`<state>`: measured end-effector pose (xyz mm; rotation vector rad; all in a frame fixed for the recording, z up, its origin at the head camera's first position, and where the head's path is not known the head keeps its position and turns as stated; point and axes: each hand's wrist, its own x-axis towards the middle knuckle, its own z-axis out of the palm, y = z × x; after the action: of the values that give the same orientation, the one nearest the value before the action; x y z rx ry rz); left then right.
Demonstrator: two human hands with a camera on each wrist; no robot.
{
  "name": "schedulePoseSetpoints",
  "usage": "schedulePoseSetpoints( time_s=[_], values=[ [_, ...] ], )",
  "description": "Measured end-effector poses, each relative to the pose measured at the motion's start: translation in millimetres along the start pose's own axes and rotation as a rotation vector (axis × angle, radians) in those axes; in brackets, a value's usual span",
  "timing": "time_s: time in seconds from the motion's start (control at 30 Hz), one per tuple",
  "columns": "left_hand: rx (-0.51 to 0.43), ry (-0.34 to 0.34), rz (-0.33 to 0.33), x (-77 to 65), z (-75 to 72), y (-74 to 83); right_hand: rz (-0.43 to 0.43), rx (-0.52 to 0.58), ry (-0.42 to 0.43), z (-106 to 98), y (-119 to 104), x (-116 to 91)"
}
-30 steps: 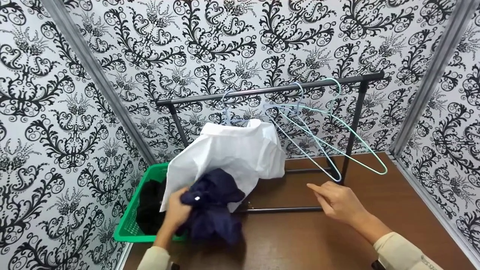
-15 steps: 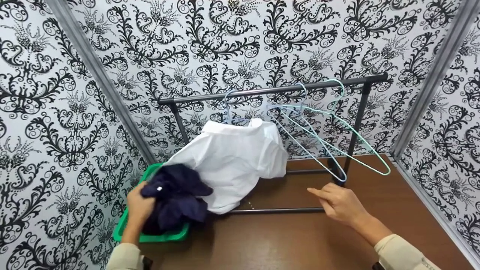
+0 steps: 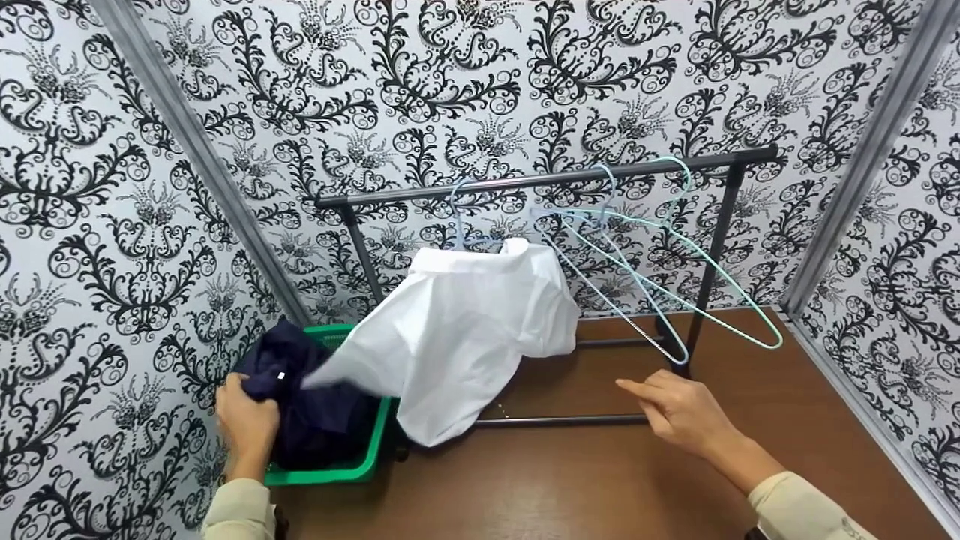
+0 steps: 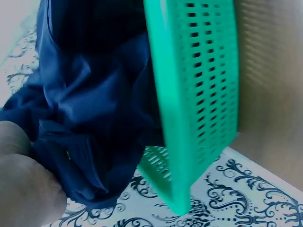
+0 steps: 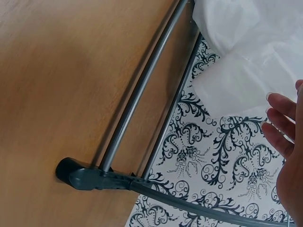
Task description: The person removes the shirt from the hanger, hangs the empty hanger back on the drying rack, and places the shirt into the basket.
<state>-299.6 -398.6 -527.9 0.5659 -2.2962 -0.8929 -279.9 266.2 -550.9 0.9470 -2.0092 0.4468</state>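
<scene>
My left hand (image 3: pixel 247 420) grips a bunched navy blue garment (image 3: pixel 322 420) over the green basket (image 3: pixel 330 475) at the left. In the left wrist view the navy cloth (image 4: pixel 94 94) hangs beside the perforated basket wall (image 4: pixel 203 75), partly over its inside. A white shirt (image 3: pixel 472 322) hangs on a blue hanger (image 3: pixel 459 217), its left sleeve lifted out toward the navy garment. My right hand (image 3: pixel 686 409) holds nothing, in the air to the right, below the bare hangers. The right wrist view shows its fingers (image 5: pixel 281 111) loosely bent near the white shirt.
A dark metal rack (image 3: pixel 525 182) stands on the brown table (image 3: pixel 562 480). On its bar hang a bare blue hanger (image 3: pixel 645 289) and a bare mint-green hanger (image 3: pixel 724 274). The rack's lower bar (image 3: pixel 562 421) runs close above the table. Patterned walls (image 3: pixel 480 90) enclose the back and sides.
My left hand has carried the navy garment leftward, from in front of the white shirt to over the basket. The shirt's left sleeve has swung. My right hand has hardly moved.
</scene>
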Motion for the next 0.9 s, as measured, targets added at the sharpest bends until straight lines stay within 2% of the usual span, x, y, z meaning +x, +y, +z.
schedulePoseSetpoints(
  time_s=[0.1,0.27,0.37,0.53,0.6,0.67,0.77,0.9],
  values=[
    [0.033,-0.096,-0.021,-2.6,12.0,-6.2,-0.005,0.003,-0.003,0,0,-2],
    [0.122,-0.336,0.07,-8.0,40.7,-17.8,-0.004,-0.003,-0.01,-2,0,-4],
    [0.153,-0.448,0.117,-12.9,57.2,-21.8,0.003,-0.02,-0.026,-2,1,-4],
    [0.221,-0.665,0.081,-23.3,81.0,-33.6,0.011,-0.032,-0.044,-3,-2,-1],
    [0.254,-0.737,0.089,-25.9,91.1,-42.3,0.012,-0.026,-0.041,-2,-3,0],
    [0.277,-0.782,0.126,-27.7,100.2,-51.3,0.021,-0.024,-0.046,-2,-4,-1],
    [0.313,-0.798,0.205,-28.9,110.2,-63.4,0.03,-0.024,-0.054,-1,-5,-3],
    [0.353,-0.834,0.215,-28.7,117.3,-70.5,0.038,-0.024,-0.044,1,-6,-7]
  ],
)
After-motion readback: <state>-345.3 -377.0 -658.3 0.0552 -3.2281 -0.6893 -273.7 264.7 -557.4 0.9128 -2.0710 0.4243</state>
